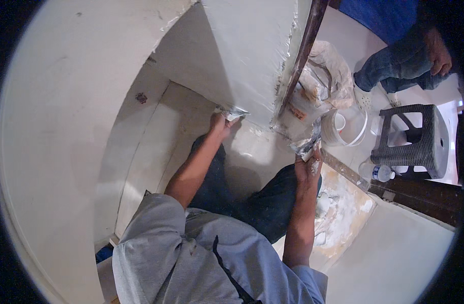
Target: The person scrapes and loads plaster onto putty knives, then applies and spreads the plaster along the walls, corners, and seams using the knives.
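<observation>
My left hand (220, 124) is closed around a metal putty knife (237, 112). Its blade lies against the foot of the pale wall (242, 66), where wall and floor meet. My right hand (309, 166) grips a second metal blade (305, 146), smeared with white paste, low by the wall's right end. Its handle is hidden by my fingers, but it looks like a putty knife too. Close beyond this hand stand an open, dusty sack (305, 109) and a white bucket (333, 133) with a white cup (339, 121) inside.
A dark woven-pattern plastic stool (416, 139) stands at the right, with a clear plastic bottle (382, 173) lying near it. Another person's leg (401, 61) and hand (437, 53) show at the upper right. A paste-splattered board (343, 207) lies beside my right forearm. Dark wood trim (308, 40) edges the wall.
</observation>
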Demonstrator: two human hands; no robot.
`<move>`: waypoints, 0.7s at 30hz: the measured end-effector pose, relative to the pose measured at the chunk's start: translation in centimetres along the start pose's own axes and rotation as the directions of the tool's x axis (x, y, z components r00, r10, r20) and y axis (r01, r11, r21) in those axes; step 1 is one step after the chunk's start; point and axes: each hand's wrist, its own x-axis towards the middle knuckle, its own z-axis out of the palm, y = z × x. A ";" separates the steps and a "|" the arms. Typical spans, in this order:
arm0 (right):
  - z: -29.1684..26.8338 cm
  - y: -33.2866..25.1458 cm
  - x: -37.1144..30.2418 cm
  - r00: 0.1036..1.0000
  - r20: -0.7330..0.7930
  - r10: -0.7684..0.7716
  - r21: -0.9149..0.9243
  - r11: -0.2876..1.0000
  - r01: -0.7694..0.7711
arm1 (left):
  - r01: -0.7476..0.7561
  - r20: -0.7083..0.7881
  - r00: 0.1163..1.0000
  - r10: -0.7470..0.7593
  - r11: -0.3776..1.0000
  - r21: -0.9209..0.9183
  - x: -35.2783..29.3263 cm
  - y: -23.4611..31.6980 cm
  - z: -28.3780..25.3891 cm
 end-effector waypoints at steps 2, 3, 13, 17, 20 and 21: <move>-0.2 0.0 0.2 1.000 0.018 -0.002 0.014 1.000 0.001 | -0.043 0.014 0.999 0.043 0.999 -0.010 -2.2 3.0 1.7; -0.3 0.0 0.4 0.999 0.035 -0.005 0.024 1.000 0.004 | -0.048 0.028 0.998 0.049 0.998 -0.038 -3.2 4.7 2.7; -0.8 0.1 1.7 0.998 0.046 -0.041 -0.002 0.999 0.041 | -0.234 0.373 0.900 0.228 0.972 -0.031 -16.4 19.4 10.2; -0.6 -0.1 1.6 1.000 0.011 0.003 0.028 1.000 -0.004 | -0.226 0.373 0.903 0.215 0.974 -0.014 -20.0 20.2 9.3; -0.1 0.5 0.2 0.995 0.094 0.024 -0.002 1.000 -0.024 | -0.210 0.354 0.916 0.191 0.978 0.017 -21.8 17.8 7.7; 0.2 1.0 -0.8 0.987 0.156 0.035 0.020 0.999 -0.039 | -0.182 0.319 0.933 0.169 0.983 0.013 -22.2 16.6 7.1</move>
